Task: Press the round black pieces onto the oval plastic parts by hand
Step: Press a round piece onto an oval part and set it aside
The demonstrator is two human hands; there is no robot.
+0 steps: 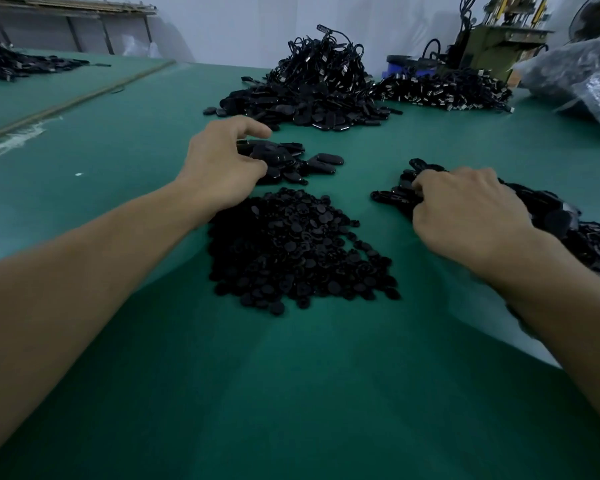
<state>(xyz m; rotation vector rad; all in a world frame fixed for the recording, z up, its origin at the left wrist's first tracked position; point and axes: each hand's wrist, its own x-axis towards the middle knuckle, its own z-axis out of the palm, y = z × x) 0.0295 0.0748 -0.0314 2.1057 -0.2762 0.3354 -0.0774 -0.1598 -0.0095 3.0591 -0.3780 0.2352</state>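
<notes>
Round black pieces (302,251): heaped loose on the green mat (291,393) straight ahead of me, between my two forearms. My fingers are not on them, and my left wrist hides the heap's far left corner.
Oval plastic parts (291,164): a small cluster just beyond that heap, partly under my left fingers.
Left hand (222,164): palm down, fingers curled, thumb and forefinger closed round one oval at the cluster's left edge.
Right hand (471,209): knuckles up, fingers bent down into a second heap of ovals (548,216) on my right. I cannot tell whether it has hold of one.
Far heap (309,91): more black ovals with cables piled on top, well beyond both hands.
Cable bundle (444,90): right of the far heap, near a clear plastic bag (575,74).
</notes>
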